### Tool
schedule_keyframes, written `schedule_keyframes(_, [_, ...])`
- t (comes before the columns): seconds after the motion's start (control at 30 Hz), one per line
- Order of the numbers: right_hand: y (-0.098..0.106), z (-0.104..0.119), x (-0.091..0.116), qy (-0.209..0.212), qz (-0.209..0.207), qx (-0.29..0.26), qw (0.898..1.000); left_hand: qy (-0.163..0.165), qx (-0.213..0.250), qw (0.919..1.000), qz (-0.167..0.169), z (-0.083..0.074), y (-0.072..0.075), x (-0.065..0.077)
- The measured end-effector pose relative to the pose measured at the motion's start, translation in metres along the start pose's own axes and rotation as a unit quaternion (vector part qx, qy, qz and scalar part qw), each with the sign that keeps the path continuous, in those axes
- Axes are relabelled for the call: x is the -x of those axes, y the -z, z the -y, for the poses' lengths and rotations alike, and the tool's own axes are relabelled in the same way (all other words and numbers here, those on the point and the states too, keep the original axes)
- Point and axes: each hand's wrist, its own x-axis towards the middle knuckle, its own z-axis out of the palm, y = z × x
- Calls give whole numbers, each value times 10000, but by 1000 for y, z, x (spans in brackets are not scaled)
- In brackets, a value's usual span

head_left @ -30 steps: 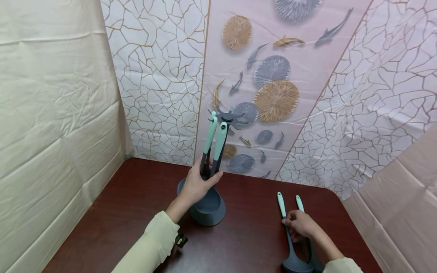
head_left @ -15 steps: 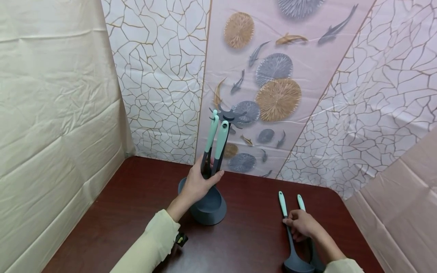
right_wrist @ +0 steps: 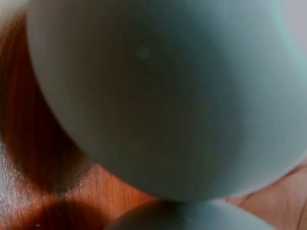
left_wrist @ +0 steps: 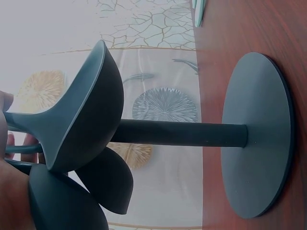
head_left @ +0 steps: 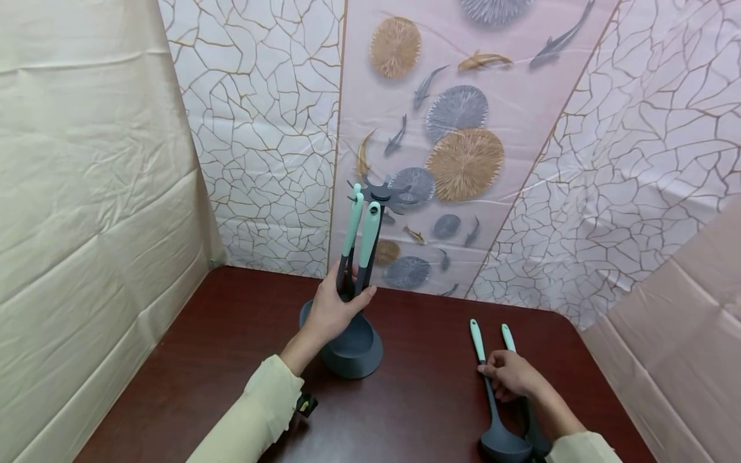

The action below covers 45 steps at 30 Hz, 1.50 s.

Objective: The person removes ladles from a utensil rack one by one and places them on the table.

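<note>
A dark grey utensil stand has a hooked top (head_left: 379, 190), a thin pole (left_wrist: 184, 132) and a round base (left_wrist: 256, 134) on the table. Utensils with mint handles (head_left: 369, 235) hang from it. My left hand (head_left: 332, 312) grips their grey shafts around the pole. Below that hand a ladle bowl (left_wrist: 88, 108) and other dark utensil heads (left_wrist: 67, 201) show in the left wrist view. At the right, my right hand (head_left: 512, 374) pinches the shaft of a second ladle (head_left: 493, 411), whose bowl (right_wrist: 153, 105) fills the right wrist view. Another mint-handled utensil (head_left: 507, 337) lies beside it, partly hidden by the hand.
The dark red wooden table (head_left: 417, 386) ends at a patterned cloth backdrop (head_left: 278, 167). Cream cloth (head_left: 98, 225) hangs on the left side, and pinkish cloth (head_left: 683, 347) on the right. A small black device (head_left: 306, 404) shows at the left wrist.
The head view has shifted slightly. Both hands keep their holds, and the stand and utensils stay where they are.
</note>
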Motion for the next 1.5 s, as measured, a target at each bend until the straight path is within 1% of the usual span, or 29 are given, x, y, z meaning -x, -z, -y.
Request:
schedule_keyframes(0.3, [-1,-3,2,12,4,-59,10000,34,-19,10000,-14,0,-1,1])
schedule_keyframes(0.5, [-1,-5,1,69,-59,-223,9997,6,-46,10000,-33,-1,-1,1])
schedule_keyframes(0.67, [0,-8,1,79,-34,-366,9993,-16,-105,9999,-9,0,0,0])
schedule_keyframes(0.77, [2,-5,3,102,31,-428,9990,-28,-101,9999,-4,0,0,-1])
schedule_keyframes(0.87, [5,-2,6,173,57,-369,9992,-41,-72,10000,0,1,0,-1])
schedule_keyframes(0.93, [7,1,7,253,12,-198,9995,-34,-67,10000,0,1,0,0])
schedule_keyframes(1.07, [10,9,11,535,-206,452,9973,-20,-25,10000,-1,1,0,0])
schedule_keyframes(1.17, [13,17,14,810,-429,1041,9903,-9,-13,10000,-8,1,0,0])
schedule_keyframes(1.23, [15,23,16,960,-564,1292,9853,-6,-24,10000,-18,0,0,0])
schedule_keyframes(1.3, [16,29,18,1125,-686,1460,9805,-11,-30,10000,-15,0,0,0])
schedule_keyframes(1.43, [17,36,22,1481,-889,1563,9725,-28,-47,10000,-29,0,0,0])
schedule_keyframes(1.5, [16,38,22,1666,-1031,1645,9667,-27,-62,10000,-37,0,-1,0])
